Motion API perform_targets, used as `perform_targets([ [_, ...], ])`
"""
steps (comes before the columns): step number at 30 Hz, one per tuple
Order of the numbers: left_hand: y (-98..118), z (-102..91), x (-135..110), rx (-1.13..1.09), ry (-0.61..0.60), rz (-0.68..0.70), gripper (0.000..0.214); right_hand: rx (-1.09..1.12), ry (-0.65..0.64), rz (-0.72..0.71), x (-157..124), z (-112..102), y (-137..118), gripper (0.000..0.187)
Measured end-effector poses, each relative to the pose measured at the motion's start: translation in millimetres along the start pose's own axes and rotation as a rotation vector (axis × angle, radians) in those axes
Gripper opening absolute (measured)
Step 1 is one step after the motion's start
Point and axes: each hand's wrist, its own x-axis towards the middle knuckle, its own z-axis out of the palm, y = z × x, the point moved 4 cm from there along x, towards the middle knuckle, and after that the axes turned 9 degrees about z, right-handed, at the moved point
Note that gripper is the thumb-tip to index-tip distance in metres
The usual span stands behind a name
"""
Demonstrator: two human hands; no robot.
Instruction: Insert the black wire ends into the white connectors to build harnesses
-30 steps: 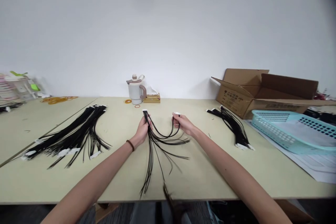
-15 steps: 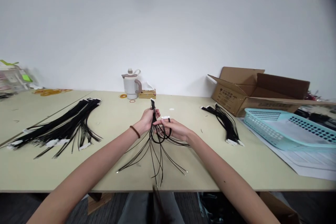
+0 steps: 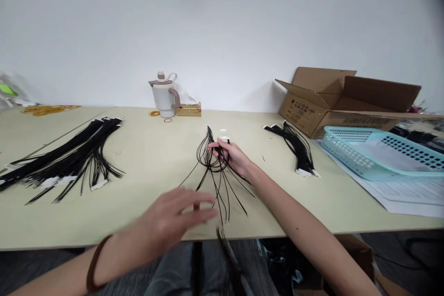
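Note:
My right hand (image 3: 231, 157) is closed around a bundle of thin black wires (image 3: 214, 171) near its looped top, above the middle of the beige table (image 3: 156, 166). The loose wire ends fan out downward toward the table's front edge. My left hand (image 3: 173, 219) hovers low near the front edge, blurred by motion, fingers stretched out toward the wire ends and holding nothing. A brown band sits on that wrist.
A large spread of black cables (image 3: 65, 159) lies at the left, a smaller bunch (image 3: 294, 150) at the right. A teal basket (image 3: 378, 152) and a cardboard box (image 3: 343, 99) stand far right. A white jug (image 3: 163, 97) and rubber bands (image 3: 45, 110) sit by the wall.
My left hand let go of the bundle's top and dropped back toward the front edge. My right hand now holds the looped bundle alone. The view shifted slightly.

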Motion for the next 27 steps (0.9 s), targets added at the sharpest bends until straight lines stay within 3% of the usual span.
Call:
perform_targets([
  [2,19.1,9.7,-9.7,0.032,-0.116,0.018,0.065,0.024,0.008,0.009,0.1,-0.1,-0.3,0.035],
  [5,23.5,21.0,-8.5,0.088,-0.180,0.035,0.063,0.038,0.012,0.014,-1.9,1.6,-1.4,0.035],
  [12,-1.0,31.1,11.1,0.072,0.028,0.100,0.018,0.037,-0.009,0.016,-5.0,5.4,-4.1,0.036],
  [17,-4.4,29.8,17.5,0.043,0.027,0.154,0.020,0.039,-0.016,0.009,-3.6,4.8,-3.9,0.035],
  [24,-3.0,22.9,24.9,0.001,0.146,0.221,0.027,0.059,-0.036,0.018,-0.8,2.9,-1.2,0.034],
  [27,-1.9,18.2,26.0,0.009,0.141,0.253,0.028,0.058,-0.032,0.023,1.5,0.7,0.4,0.034],
])
